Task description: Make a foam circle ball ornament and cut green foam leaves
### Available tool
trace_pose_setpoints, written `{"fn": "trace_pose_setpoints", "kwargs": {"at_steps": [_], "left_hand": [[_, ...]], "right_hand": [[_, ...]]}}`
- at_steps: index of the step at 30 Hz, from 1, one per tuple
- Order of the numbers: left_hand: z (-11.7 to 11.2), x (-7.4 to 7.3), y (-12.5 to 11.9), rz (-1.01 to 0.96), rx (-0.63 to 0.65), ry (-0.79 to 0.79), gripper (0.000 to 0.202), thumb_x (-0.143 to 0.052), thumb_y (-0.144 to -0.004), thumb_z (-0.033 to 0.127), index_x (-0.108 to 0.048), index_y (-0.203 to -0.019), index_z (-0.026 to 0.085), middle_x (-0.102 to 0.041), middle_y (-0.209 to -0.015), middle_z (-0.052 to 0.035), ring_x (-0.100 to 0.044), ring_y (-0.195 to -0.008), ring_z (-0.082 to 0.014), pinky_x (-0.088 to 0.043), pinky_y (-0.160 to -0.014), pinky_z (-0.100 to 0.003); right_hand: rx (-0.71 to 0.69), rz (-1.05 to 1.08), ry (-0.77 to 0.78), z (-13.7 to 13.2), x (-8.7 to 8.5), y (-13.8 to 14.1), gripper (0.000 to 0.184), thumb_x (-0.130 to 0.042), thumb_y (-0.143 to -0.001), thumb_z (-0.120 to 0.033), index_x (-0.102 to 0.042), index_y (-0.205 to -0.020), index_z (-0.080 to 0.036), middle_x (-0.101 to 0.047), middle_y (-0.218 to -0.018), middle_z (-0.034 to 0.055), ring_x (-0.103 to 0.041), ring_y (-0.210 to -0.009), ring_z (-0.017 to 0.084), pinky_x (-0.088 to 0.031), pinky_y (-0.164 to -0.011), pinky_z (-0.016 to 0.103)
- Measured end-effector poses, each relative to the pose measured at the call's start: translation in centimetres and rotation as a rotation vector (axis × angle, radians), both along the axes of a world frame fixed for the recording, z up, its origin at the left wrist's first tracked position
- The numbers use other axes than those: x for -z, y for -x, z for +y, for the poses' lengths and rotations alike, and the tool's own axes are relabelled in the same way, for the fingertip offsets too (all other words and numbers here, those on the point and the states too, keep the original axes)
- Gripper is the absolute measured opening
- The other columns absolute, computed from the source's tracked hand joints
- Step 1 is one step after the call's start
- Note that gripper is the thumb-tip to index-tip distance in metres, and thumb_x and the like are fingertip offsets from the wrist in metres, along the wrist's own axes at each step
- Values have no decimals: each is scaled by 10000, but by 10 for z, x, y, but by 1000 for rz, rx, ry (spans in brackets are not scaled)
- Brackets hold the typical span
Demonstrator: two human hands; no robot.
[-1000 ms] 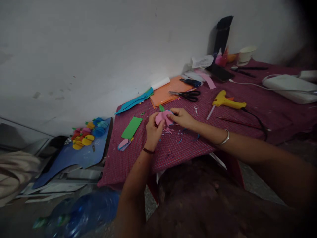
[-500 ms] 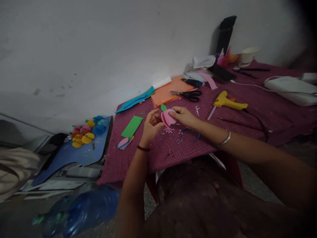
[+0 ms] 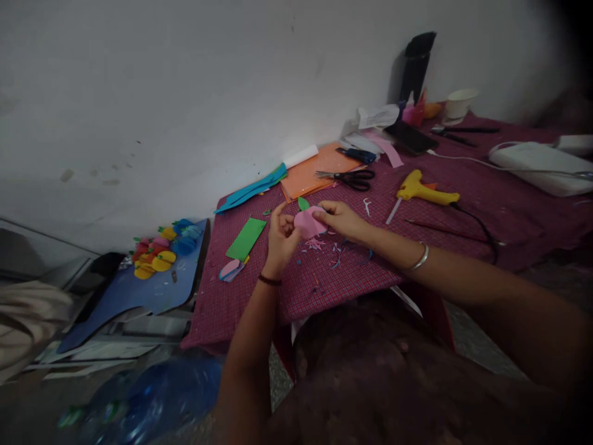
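A pink paper shape (image 3: 308,224) with a small green leaf (image 3: 302,203) at its top is held between both hands above the maroon checked cloth (image 3: 352,272). My right hand (image 3: 340,218) pinches its right edge with thumb and fingers. My left hand (image 3: 281,238) is curled at its left edge, index finger raised; the fingers seem to touch the paper. Small paper scraps (image 3: 324,250) lie under the hands.
On the cloth lie a green paper strip (image 3: 246,238), folded pink pieces (image 3: 230,270), orange sheets (image 3: 315,171), black scissors (image 3: 353,178), a yellow glue gun (image 3: 424,190) with cord, and a white box (image 3: 542,164). A blue board with coloured paper fruits (image 3: 160,253) lies left of the table. A blue bottle (image 3: 157,395) is below.
The pink shape was pressed by both hands, then turned edge-on and turned flatter again. My left hand loosened and lifted its index finger; the right kept its pinch.
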State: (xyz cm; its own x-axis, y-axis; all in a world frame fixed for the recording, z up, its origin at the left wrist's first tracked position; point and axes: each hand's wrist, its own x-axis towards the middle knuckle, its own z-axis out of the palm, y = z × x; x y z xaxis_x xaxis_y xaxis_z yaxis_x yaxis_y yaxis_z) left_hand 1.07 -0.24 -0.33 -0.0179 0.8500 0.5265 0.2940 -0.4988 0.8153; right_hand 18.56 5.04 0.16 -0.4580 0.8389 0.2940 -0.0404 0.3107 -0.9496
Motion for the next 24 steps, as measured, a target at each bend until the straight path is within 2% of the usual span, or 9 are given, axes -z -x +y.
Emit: {"fn": "trace_pose_setpoints", "kwargs": {"at_steps": [3, 6, 11, 13, 15, 17, 20, 22, 24], "left_hand": [[-1, 4, -1, 149, -139, -109, 377, -625, -835, 301, -507, -1189, 249, -560, -834, 0, -524, -660, -109, -425, -593, -233], [-6, 2, -3, 325, -161, -220, 159, -573, -878, 297, -617, -1012, 223, -607, -919, -42, -564, -809, -153, -456, -721, -288], [-12, -2, -13, 375, -202, -288, 316, -718, -765, 296, -642, -1060, 212, -605, -984, -62, -572, -929, -198, -472, -832, -352], [-12, -2, -17, 404, -224, -276, 328, -726, -749, 259, -643, -1063, 213, -591, -975, -59, -571, -934, -200, -474, -850, -364], [-10, 0, -19, 415, -221, -241, 327, -712, -758, 247, -635, -1075, 223, -583, -982, -57, -571, -947, -203, -477, -859, -370], [-8, 2, -17, 334, -166, -198, 429, -727, -749, 299, -589, -1152, 243, -581, -1014, -57, -576, -966, -204, -486, -858, -367], [-3, 2, -10, 83, 31, -95, 697, -738, -730, 448, -419, -1330, 293, -578, -1040, -54, -602, -921, -185, -515, -772, -319], [-1, 1, -6, -35, 148, -26, 748, -724, -727, 503, -368, -1357, 314, -579, -1026, -47, -610, -852, -164, -517, -693, -285], [-1, 0, -3, -88, 198, 4, 713, -741, -716, 495, -413, -1322, 311, -584, -1022, -41, -607, -828, -153, -514, -675, -274]], "right_hand": [[-44, 82, 134, 2, 5, 2, 351, -614, -749, -513, -516, -730, -176, -431, -614, -57, -373, -534, 82, -287, -481, 211], [-77, 150, 235, 4, 9, 4, 352, -635, -727, -514, -511, -771, -188, -444, -627, -63, -391, -516, 79, -339, -477, 209], [-123, 152, 287, -1, 8, 5, 377, -603, -753, -555, -526, -827, -193, -486, -649, -45, -439, -517, 91, -403, -480, 223], [-149, 146, 269, -3, 6, 4, 406, -574, -774, -585, -553, -847, -186, -512, -681, -31, -465, -553, 101, -420, -503, 230], [-162, 130, 233, -4, 5, 3, 395, -628, -750, -553, -580, -832, -169, -527, -708, -21, -478, -600, 105, -410, -520, 223], [-113, 109, 194, -3, 3, 2, 338, -710, -697, -451, -591, -804, -154, -539, -719, -20, -475, -626, 101, -388, -528, 211], [-41, 102, 242, -2, 0, 2, 277, -709, -690, -370, -580, -814, -159, -541, -683, -34, -463, -581, 95, -356, -491, 212], [-68, 140, 327, -2, -1, 2, 267, -687, -708, -375, -565, -827, -170, -533, -647, -46, -456, -534, 90, -346, -457, 211], [-114, 196, 375, -2, -2, 1, 273, -706, -693, -371, -556, -807, -174, -533, -628, -52, -459, -512, 82, -351, -441, 202]]}}
